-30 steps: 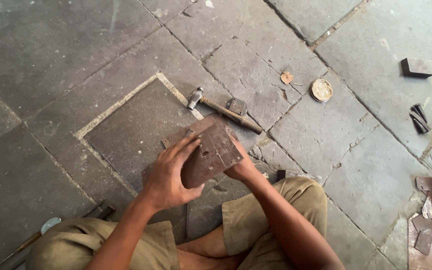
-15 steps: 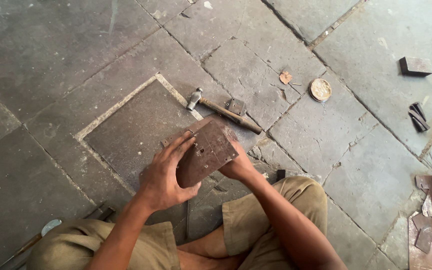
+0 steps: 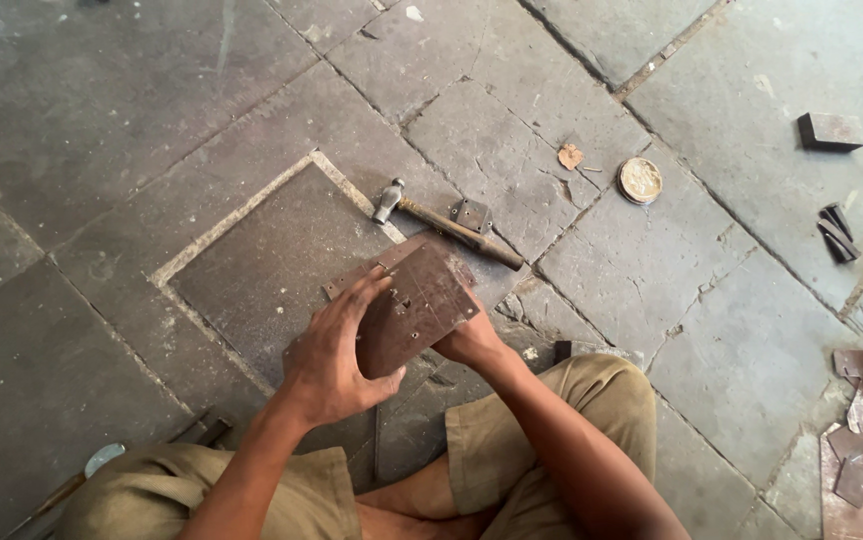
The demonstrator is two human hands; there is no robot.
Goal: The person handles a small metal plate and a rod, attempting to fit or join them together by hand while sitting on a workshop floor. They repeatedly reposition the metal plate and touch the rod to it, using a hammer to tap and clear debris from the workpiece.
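Both hands grip the rusty brown rectangular metal plate: left hand on its face, right hand underneath. Wooden-handled ball-peen hammer lies at 12 o'clock, untouched.

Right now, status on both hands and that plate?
Left hand and right hand both gripping the rusty metal plate, tilted over the stone floor. Hammer lying just beyond, untouched.

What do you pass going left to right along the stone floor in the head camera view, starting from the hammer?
Hammer → small hinge plate → dry leaf scrap → round tin lid → small dark block.
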